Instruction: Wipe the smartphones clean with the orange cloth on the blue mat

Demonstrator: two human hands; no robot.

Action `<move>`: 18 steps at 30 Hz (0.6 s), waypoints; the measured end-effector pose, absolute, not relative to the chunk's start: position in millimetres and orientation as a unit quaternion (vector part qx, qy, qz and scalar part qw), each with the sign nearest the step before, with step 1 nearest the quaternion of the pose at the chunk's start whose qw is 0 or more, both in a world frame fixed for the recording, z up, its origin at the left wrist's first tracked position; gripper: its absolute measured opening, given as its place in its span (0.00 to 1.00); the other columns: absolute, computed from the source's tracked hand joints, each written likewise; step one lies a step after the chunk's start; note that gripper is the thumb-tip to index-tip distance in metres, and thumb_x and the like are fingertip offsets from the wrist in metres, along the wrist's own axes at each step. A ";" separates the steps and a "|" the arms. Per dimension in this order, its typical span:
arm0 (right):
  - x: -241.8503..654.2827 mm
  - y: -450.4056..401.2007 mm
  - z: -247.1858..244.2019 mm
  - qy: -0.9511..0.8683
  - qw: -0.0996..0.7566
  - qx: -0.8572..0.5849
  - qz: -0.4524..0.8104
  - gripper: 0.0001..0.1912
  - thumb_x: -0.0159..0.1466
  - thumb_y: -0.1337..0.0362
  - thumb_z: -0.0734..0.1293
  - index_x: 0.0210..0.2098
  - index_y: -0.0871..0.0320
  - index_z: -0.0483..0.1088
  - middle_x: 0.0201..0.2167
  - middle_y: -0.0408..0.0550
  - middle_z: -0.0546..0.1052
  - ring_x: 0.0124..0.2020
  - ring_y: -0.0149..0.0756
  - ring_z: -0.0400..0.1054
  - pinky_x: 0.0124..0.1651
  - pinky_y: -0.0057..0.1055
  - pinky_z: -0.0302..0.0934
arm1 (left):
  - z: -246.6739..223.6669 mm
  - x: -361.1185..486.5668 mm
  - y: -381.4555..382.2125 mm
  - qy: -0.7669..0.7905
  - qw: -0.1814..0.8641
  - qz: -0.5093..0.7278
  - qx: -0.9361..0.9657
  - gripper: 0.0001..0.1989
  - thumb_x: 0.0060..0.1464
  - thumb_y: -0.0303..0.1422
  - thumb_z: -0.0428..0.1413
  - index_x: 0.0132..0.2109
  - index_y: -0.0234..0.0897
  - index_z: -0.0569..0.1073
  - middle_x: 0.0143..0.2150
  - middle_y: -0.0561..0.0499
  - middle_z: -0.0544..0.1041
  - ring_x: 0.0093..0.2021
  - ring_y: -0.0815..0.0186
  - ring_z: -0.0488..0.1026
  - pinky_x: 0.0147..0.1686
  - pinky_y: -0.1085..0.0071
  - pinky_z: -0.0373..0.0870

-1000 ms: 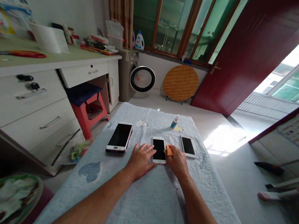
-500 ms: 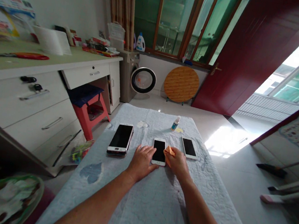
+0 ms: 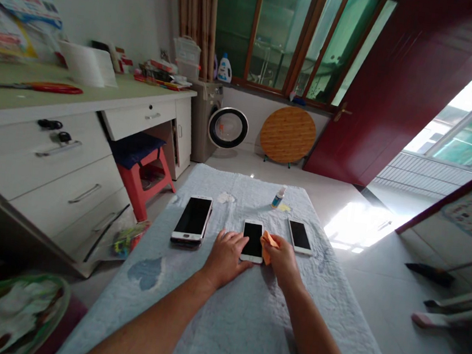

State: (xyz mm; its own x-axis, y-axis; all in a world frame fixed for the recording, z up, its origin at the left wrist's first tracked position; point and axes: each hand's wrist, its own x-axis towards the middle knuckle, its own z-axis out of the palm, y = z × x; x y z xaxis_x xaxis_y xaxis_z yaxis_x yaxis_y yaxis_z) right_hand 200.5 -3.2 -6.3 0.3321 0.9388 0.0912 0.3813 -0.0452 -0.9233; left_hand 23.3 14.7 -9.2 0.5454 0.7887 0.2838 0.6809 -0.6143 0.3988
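Note:
A white smartphone with a dark screen lies face up on the blue cloth cover. My left hand holds it at the left side, fingers on the left edge and thumb along the bottom edge. In my right hand an orange cloth is pinched, touching the phone's right edge. To the right lies a second white smartphone. On the left, a larger white phone rests on top of another dark device. Behind them stands a small spray bottle with a blue label.
A white desk runs along the left, with a red stool partly under it. A bin with waste stands at the lower left. Farther back are a washing machine with its door open and a round wooden tabletop.
The view has shifted slightly. My right hand and the orange cloth have moved a little along the phone's right edge; my left hand keeps its place on the phone.

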 end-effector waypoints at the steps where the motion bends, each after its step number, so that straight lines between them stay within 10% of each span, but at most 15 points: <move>1: 199.7 -3.9 -4.3 -0.478 0.491 -0.652 0.324 0.23 0.53 0.47 0.67 0.35 0.62 0.73 0.24 0.47 0.75 0.25 0.35 0.67 0.27 0.27 0.59 | -9.1 23.2 14.7 0.421 0.120 0.223 0.871 0.30 0.50 0.48 0.60 0.55 0.36 0.69 0.57 0.41 0.71 0.58 0.51 0.65 0.61 0.51 0.52; 11: 185.5 -10.1 12.0 -0.468 0.548 -0.554 0.417 0.23 0.54 0.49 0.69 0.41 0.59 0.71 0.32 0.46 0.76 0.33 0.35 0.69 0.37 0.30 0.63 | 2.7 23.7 7.9 0.451 0.131 0.258 0.844 0.18 0.54 0.37 0.55 0.51 0.37 0.71 0.45 0.45 0.74 0.48 0.55 0.70 0.50 0.60 0.65; 18: 179.4 -13.3 13.7 -0.539 0.496 -0.572 0.370 0.21 0.58 0.48 0.66 0.40 0.59 0.73 0.30 0.46 0.75 0.30 0.33 0.67 0.33 0.27 0.61 | 3.4 23.0 3.1 0.466 0.215 0.319 0.797 0.31 0.52 0.26 0.50 0.64 0.39 0.57 0.51 0.46 0.73 0.48 0.60 0.73 0.50 0.65 0.68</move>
